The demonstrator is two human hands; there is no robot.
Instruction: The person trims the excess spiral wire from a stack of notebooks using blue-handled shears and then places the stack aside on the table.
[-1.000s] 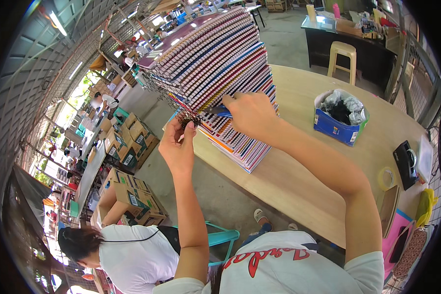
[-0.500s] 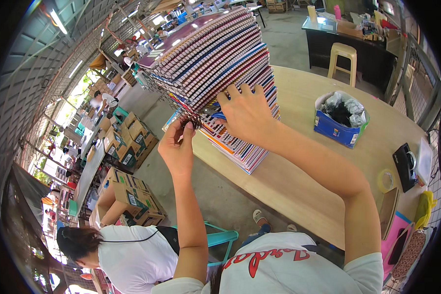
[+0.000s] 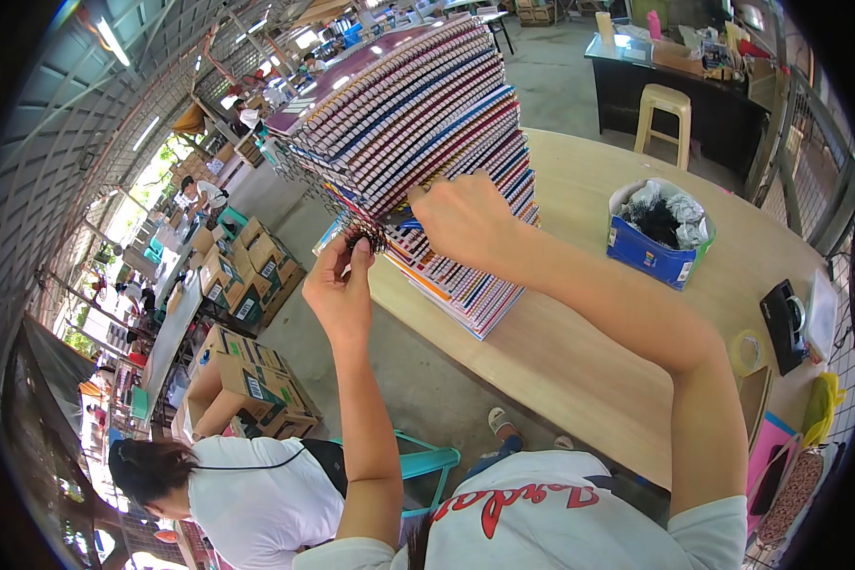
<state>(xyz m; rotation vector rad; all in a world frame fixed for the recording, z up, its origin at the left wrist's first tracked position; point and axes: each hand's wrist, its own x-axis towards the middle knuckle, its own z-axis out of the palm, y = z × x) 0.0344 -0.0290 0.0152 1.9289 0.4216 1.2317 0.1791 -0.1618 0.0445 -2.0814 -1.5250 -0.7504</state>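
A tall stack of spiral-bound notebooks [image 3: 418,119] stands on the table, its bound edges facing me. At its near left corner my left hand [image 3: 342,275] is closed, thumb and fingers pinching a small bunch of dark coiled wire ends [image 3: 366,237]. Close beside it, against the stack's front, my right hand [image 3: 465,220] is curled tight around a small blue-handled tool, mostly hidden by the hand. The tool's kind is not clear from here. More wire ends stick out along the left side of the stack.
On the wooden table [image 3: 579,332], a blue box [image 3: 651,252] holds dark scraps and crumpled wrapping. Clear tape [image 3: 747,351] and a black case [image 3: 784,325] lie at the right. A seated person [image 3: 256,494] is at my left, near cardboard boxes [image 3: 256,380].
The fingers of my right hand have closed from a looser, spread grip, and the hand has shifted slightly left. My left hand stays at the stack's corner with the wire.
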